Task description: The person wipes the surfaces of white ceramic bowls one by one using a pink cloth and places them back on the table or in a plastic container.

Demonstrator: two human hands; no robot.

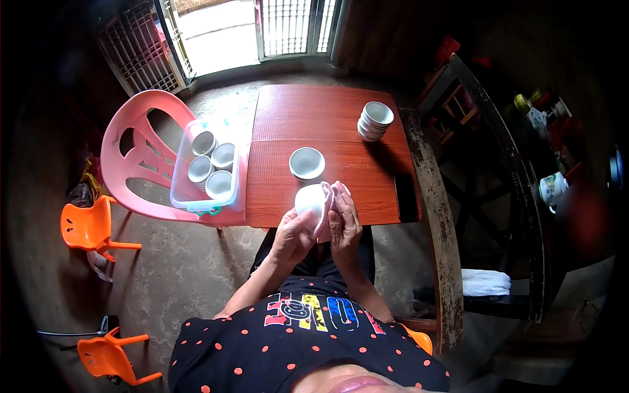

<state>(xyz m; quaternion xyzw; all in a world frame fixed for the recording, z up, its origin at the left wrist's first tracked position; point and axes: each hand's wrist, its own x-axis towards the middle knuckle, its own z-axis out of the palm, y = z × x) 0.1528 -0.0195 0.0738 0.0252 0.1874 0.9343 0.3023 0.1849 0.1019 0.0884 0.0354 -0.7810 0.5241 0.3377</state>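
My left hand [291, 236] grips a white bowl [308, 200], tilted on its side above the near edge of the red-brown wooden table [285, 115]. A pinkish cloth [324, 211] is pressed against the bowl by my right hand [345, 221], covering its right side and mouth. Just beyond the held bowl, a single white bowl [307, 163] stands upright on the tabletop. Toward the far right of the table rises a stack of several white bowls [377, 118]. The bowl's inside is hidden from me.
A clear plastic bin [179, 199] with several stacks of bowls rests on a pink plastic chair [115, 162] at the left. A black phone [405, 197] lies by the table's right edge, beside a worn wooden bench [444, 275]. Orange child-size chairs [83, 226] stand on the floor.
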